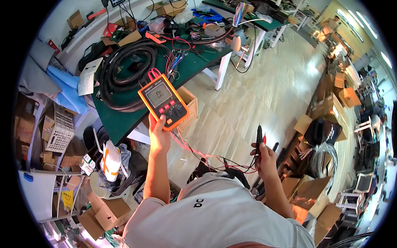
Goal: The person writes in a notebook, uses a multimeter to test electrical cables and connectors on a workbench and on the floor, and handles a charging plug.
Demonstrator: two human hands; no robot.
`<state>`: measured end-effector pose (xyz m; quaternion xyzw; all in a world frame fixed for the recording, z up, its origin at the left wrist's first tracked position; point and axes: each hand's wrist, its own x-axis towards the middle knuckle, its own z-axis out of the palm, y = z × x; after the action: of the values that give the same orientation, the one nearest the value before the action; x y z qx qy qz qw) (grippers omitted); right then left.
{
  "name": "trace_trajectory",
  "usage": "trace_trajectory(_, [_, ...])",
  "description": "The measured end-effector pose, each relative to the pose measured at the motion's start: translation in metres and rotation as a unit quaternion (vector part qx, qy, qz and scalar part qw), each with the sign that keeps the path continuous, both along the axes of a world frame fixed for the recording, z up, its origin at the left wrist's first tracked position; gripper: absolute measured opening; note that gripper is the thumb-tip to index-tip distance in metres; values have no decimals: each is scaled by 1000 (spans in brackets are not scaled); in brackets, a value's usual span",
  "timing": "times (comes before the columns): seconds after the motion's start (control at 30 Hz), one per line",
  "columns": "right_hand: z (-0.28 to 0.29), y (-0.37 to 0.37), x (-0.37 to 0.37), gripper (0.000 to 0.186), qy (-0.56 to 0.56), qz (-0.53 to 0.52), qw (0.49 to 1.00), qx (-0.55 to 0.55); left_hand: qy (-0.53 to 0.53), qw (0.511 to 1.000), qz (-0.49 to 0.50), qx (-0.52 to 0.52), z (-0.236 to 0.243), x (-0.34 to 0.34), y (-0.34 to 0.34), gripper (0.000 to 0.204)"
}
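Note:
An orange-framed multimeter (163, 102) is gripped at its lower end by my left hand (159, 134), thumb on its front face, its display tilted up toward me. Pink-red and black leads (198, 153) hang below the meter and run across to my right hand (265, 159). That hand is closed round a black test probe (259, 134) and a red test probe (264, 139), tips pointing up and away. Behind the meter, a thick black cable (109, 78) lies coiled on the green worktable (111, 120); its stripped end fans out into thin coloured wires (177, 61).
A second red meter (155, 37), tools and boxes crowd the table's far part. A wooden box (188, 108) stands beside the table. At left are a white crate (60, 129) and a cardboard box (109, 211). Cartons (326, 111) line the right side. Another person (329, 27) is far off.

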<state>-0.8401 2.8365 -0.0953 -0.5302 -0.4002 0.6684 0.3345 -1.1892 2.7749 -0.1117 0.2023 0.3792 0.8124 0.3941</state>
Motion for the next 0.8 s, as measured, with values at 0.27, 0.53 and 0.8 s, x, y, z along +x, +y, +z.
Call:
trace_trajectory(0.27, [-26, 212, -73, 43, -44, 118, 992, 7, -22, 997, 74, -19, -5, -73, 174, 37])
trace_trajectory(0.53, [-21, 399, -97, 42, -155, 223, 962, 7, -59, 987, 143, -43, 0, -140, 246, 41])
trace_trajectory(0.8, [25, 458, -171, 45, -159, 317, 935, 14, 15, 959, 260, -112, -52, -230, 258, 52])
